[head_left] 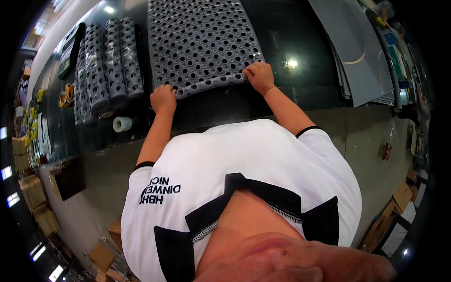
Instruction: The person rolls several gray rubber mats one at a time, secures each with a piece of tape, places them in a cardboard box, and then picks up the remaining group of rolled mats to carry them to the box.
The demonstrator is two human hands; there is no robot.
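Note:
A grey rubbery mat (pixel 202 42) full of round holes lies flat on the dark table, stretching away from me. Its near edge is curled into a narrow roll. My left hand (pixel 163 98) grips the left end of that roll, fingers bent round it. At the right end, my right hand (pixel 259 76) pinches the rolled edge between thumb and fingers. Several finished-looking rolls of the same holed mat (pixel 112 61) lie side by side to the left of my left hand.
A small roll of clear film (pixel 122 124) lies near the table's front edge. Tape rolls (pixel 66 96) and a dark green box (pixel 72 51) are farther left. Large grey sheets (pixel 352 51) are stacked on the right. The dark table (pixel 300 70) has a glossy top.

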